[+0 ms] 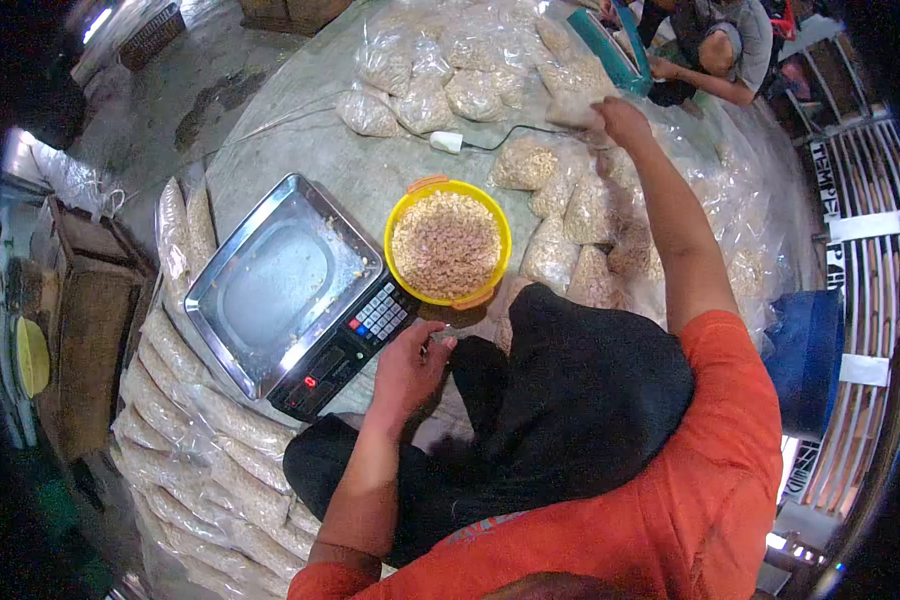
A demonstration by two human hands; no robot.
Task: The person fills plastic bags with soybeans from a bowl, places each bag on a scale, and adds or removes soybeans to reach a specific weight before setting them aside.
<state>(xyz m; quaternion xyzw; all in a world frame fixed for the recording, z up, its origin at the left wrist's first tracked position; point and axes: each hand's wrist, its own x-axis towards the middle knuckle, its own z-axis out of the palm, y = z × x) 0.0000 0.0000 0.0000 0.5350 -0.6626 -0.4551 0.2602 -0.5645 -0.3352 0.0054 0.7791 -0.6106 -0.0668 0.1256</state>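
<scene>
My right hand [625,122] reaches out to the far right, fingers closed at the edge of a clear plastic bag of pale beans [573,88] lying among others. My left hand [410,368] is close to my lap, beside the scale's keypad, fingers pinched together. Something small and shiny shows at its fingertips, too small to name. Just beyond it stands a yellow basin [390,250] with orange handles, full of pale beans [447,245]. To its left sits a digital scale [345,345] with a bare steel pan [280,270]; its display shows a red 0.
Filled bags [552,250] crowd the floor right of the basin, with more bags [430,85] farther off. Long filled bags [200,440] lie stacked at lower left. A white plug connector [446,142] and cable cross the floor. Another person [725,50] sits at upper right by a teal container [610,50].
</scene>
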